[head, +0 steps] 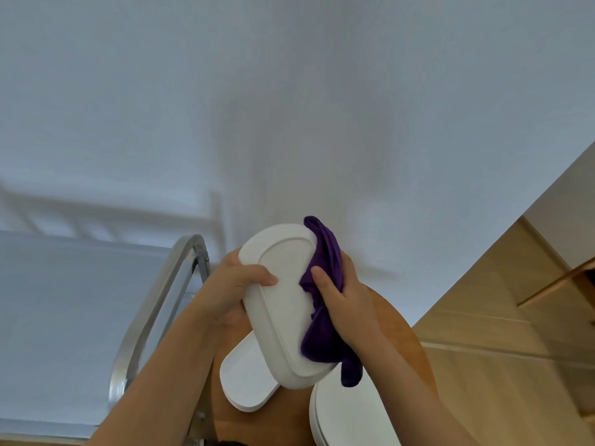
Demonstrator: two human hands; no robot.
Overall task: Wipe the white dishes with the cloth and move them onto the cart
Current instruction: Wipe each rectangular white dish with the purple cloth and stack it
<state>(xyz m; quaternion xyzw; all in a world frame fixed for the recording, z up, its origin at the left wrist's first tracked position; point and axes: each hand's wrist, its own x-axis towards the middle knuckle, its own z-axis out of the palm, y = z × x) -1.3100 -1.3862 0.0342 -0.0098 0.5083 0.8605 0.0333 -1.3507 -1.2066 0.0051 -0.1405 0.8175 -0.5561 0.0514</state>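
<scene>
1. Nearest to me, two white dishes wait low in the head view: a round plate [347, 416] at the bottom edge and an oblong dish [246, 381] just left of it, both lying on the round wooden table [415, 349]. I judge these two still unwiped, so they are what's left.

2. Just above them is the dish in hand [283, 304], another oblong white one, lifted clear of the table and tilted with its underside facing me.

3. My left hand [231, 288] grips its left rim, thumb curled over the base and the other fingers hidden behind it.

4. My right hand [338, 291] has the purple cloth [322, 317] bunched against the dish's right edge, thumb and fingers clamped on the fabric, a tail of cloth hanging below (looks like mid-wipe on the underside, though I can't say whether the face is done).

5. Further left is the cart [58, 317], its metal handle [151, 304] curving up beside my left forearm. The stretch of its top that I can see carries no dish, so by my reckoning nothing has landed there yet; much of it is out of frame.

6. Beyond is a plain pale wall [289, 91], with wooden flooring [515, 317] off to the right.
</scene>
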